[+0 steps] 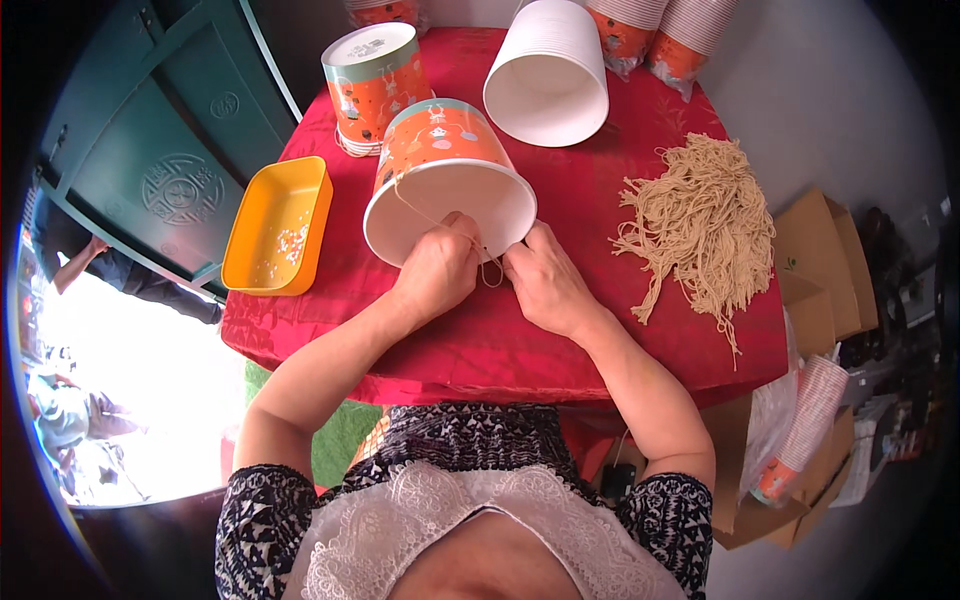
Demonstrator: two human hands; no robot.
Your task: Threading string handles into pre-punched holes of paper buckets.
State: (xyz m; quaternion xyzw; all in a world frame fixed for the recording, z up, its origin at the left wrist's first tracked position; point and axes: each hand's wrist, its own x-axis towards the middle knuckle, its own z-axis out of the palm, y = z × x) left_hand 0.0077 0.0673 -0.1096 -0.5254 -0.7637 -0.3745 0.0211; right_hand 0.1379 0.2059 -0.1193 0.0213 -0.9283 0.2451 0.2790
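Observation:
A paper bucket, orange with a grey-green band, lies on its side on the red cloth, its white mouth turned toward me. A thin beige string runs from its outer wall across the mouth to my left hand. That hand is closed on the string in front of the mouth. A small loop of string hangs between my two hands. At the bucket's lower right rim, my right hand is closed beside the loop; what its fingertips hold is hidden.
A yellow tray with small pale beads is at left, a heap of beige strings at right. Behind stand an upside-down orange bucket stack, a white bucket stack and wrapped stacks. Cardboard boxes stand beyond the right edge.

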